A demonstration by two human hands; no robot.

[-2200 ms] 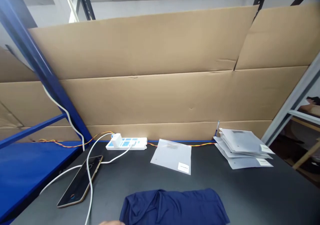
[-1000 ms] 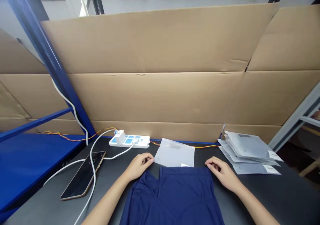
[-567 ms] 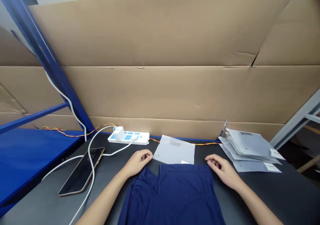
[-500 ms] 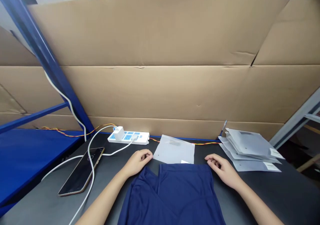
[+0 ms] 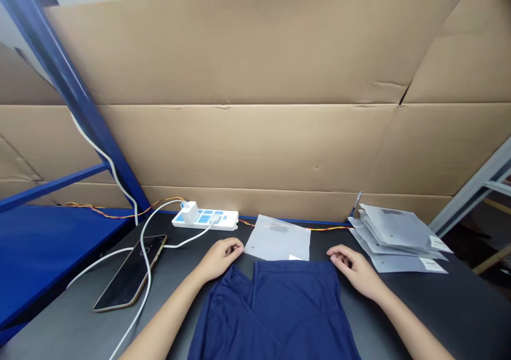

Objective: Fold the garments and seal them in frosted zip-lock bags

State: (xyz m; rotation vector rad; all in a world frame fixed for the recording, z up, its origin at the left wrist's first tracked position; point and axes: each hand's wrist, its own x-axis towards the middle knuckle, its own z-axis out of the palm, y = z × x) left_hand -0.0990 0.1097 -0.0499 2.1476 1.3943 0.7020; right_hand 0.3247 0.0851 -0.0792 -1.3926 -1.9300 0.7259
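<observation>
A navy blue garment (image 5: 295, 307) lies on the black tabletop, its straight, band-like upper edge facing away from me and a loose fold at its left. Beside its upper left corner rests my left hand (image 5: 221, 259), fingers curled in and holding nothing. My right hand (image 5: 355, 269) lies just off the upper right corner, likewise loosely closed and bare. Past the garment's top edge is a frosted plastic bag (image 5: 277, 238) with a white label, partly covered by the cloth. My left fingertips are at the bag's left corner; whether they touch it I cannot tell.
More frosted bags (image 5: 399, 237) are piled at the right, with a pen (image 5: 356, 204) behind them. A power strip (image 5: 227, 220) with plugged-in chargers stands at the back. A phone (image 5: 123, 283) lies at the left under a white cable (image 5: 148, 275). Cardboard (image 5: 255, 147) walls the rear.
</observation>
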